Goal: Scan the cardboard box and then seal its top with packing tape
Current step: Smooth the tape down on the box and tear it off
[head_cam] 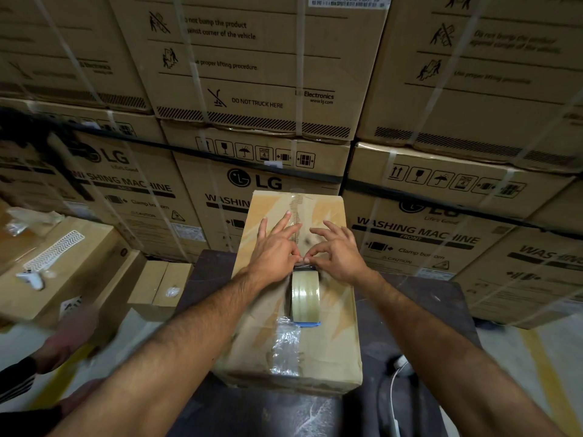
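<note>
A long cardboard box (334,342) lies on a dark table (410,313), its top seam running away from me. A roll of clear packing tape (304,296) stands on edge on the box top, on the seam. Just beyond the roll, my left hand (276,249) and my right hand (339,250) meet over the seam, thumb and forefinger of each pinching the strip of tape where it leaves the roll. Their other fingers are spread. Clear tape covers the far part of the seam, and a crumpled piece of tape (285,345) sticks to the near end.
Stacked washing-machine cartons (252,89) form a wall close behind the table. Lower cartons (63,263) stand at the left with a white handheld device (31,277) on top. Another person's blurred hand (67,339) is at lower left. A white cable (394,389) hangs at the table's right.
</note>
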The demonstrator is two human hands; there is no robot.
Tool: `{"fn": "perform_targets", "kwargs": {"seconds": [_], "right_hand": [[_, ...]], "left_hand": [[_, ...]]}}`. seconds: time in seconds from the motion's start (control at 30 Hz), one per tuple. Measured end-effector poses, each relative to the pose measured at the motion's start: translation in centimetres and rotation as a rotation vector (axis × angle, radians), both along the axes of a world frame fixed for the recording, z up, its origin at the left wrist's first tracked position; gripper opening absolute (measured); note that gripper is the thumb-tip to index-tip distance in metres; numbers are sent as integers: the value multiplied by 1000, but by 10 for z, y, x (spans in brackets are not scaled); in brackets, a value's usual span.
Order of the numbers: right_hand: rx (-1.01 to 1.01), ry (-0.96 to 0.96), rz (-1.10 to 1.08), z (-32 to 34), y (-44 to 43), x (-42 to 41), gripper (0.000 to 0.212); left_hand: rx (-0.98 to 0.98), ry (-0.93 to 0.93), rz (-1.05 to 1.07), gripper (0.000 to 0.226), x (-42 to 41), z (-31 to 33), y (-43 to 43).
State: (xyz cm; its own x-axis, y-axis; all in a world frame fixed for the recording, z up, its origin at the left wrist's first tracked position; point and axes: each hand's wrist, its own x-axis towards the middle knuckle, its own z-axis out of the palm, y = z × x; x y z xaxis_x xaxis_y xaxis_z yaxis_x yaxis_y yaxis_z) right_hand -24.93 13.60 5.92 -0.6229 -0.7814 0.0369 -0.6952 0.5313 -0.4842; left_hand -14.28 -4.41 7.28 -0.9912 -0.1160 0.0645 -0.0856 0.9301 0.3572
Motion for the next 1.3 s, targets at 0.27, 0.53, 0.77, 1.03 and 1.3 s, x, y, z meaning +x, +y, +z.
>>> {"fn": "perform_targets", "kwargs": {"seconds": [0.27, 0.53, 0.77, 1.03, 1.3], "right_hand": [[33, 48, -8, -3, 5, 4, 17], [9, 25, -46, -4, 4, 14, 18], [4, -102, -87, -2, 2, 15, 28], [-201, -281, -302, 2, 0, 23, 42], [-339, -235, -252, -1, 25, 62, 82]], "left_hand": [[-29, -20, -52, 12, 5, -1, 2], [8, -28, -47, 32, 9, -8, -6], [95, -28, 7, 40, 14, -2, -8], [-23, -53, -39, 98, 38, 5, 15], [-225, -76, -122, 80, 44, 5, 17]]}}
